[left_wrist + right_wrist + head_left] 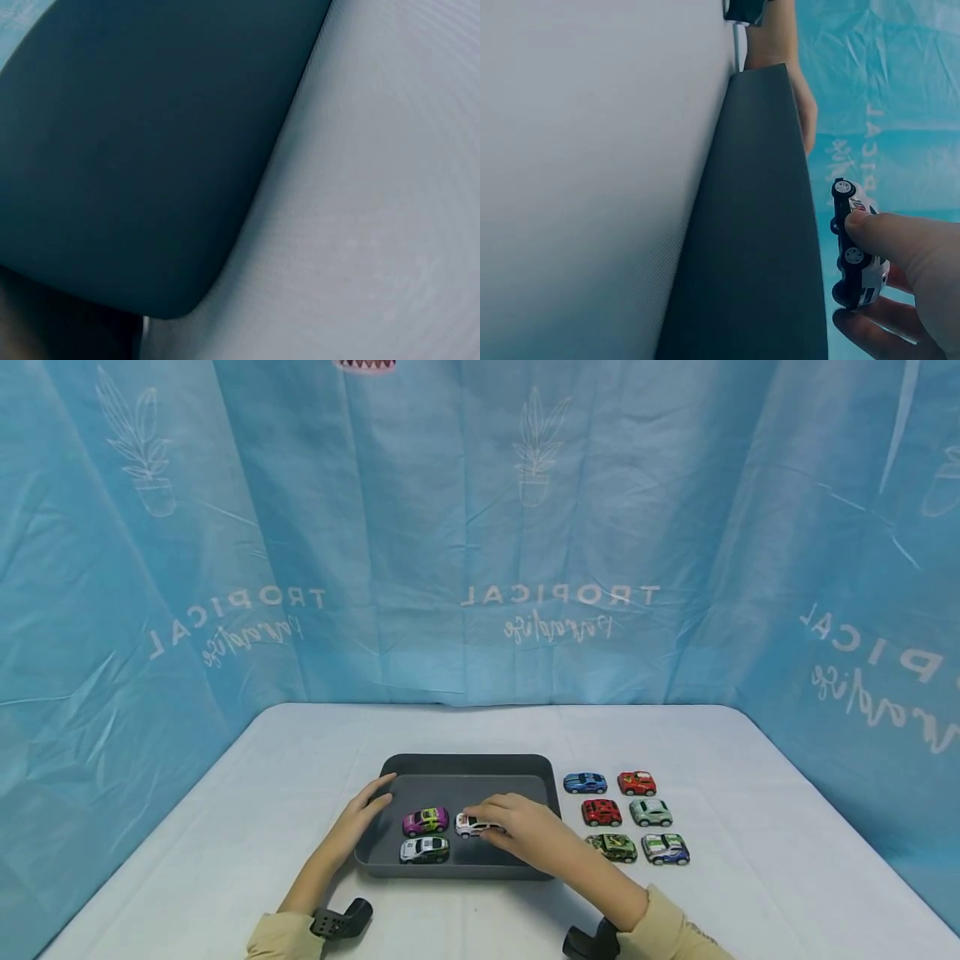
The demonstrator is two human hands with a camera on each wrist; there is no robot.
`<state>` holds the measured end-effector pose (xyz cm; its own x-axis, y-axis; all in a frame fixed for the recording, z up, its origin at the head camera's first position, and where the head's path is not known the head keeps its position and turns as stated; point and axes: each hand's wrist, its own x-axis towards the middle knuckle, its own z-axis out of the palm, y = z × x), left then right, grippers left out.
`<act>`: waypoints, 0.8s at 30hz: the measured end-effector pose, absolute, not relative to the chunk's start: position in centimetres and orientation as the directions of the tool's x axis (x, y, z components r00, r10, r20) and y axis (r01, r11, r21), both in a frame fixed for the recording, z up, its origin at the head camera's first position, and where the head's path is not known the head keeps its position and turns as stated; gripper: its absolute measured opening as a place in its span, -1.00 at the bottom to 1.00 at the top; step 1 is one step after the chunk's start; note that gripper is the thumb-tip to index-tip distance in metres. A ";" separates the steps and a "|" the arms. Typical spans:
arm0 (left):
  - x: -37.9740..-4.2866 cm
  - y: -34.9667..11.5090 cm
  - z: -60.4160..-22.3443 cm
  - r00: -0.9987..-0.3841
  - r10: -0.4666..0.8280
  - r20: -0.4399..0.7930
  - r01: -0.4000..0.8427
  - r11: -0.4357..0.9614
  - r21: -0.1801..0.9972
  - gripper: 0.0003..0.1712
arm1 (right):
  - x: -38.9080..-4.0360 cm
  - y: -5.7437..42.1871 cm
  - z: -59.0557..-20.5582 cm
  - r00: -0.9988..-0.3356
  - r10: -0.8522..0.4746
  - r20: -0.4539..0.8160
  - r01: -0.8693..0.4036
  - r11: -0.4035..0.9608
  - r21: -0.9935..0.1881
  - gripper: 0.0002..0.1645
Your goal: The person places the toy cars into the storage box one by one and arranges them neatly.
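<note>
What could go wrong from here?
1. Held car, pinched in the right hand over the tray, could clip the purple car just to its left if lowered off line.
2. The right forearm partly hides the camo car in the head view; pulling back low might knock it.
3. Left hand is at the tray's left side; a push there might slide the tray.

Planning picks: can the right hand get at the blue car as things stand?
Likely not yet: the right hand grips a white car. Otherwise the way looks free; the blue car sits uncovered beside the tray.
</note>
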<state>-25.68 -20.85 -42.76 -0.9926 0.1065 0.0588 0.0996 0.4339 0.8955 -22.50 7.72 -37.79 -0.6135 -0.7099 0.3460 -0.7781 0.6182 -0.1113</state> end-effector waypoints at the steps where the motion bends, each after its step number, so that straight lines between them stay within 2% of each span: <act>1: -25.7 -20.8 -42.8 -0.993 0.105 0.058 0.098 0.433 0.896 -0.42 | -22.6 7.4 -37.7 -0.614 -0.711 0.342 -0.778 0.619 -0.111 -0.56; 16: -25.7 -20.8 -42.9 -0.995 0.094 0.044 0.081 0.440 0.894 -0.41 | -25.0 3.5 -36.9 -0.635 -0.701 0.324 -0.771 0.604 -0.203 -0.54; 24: -25.8 -20.8 -42.7 -0.994 0.097 0.048 0.086 0.443 0.892 -0.41 | -26.6 1.7 -37.2 -0.707 -0.655 0.268 -0.708 0.651 -0.276 -0.55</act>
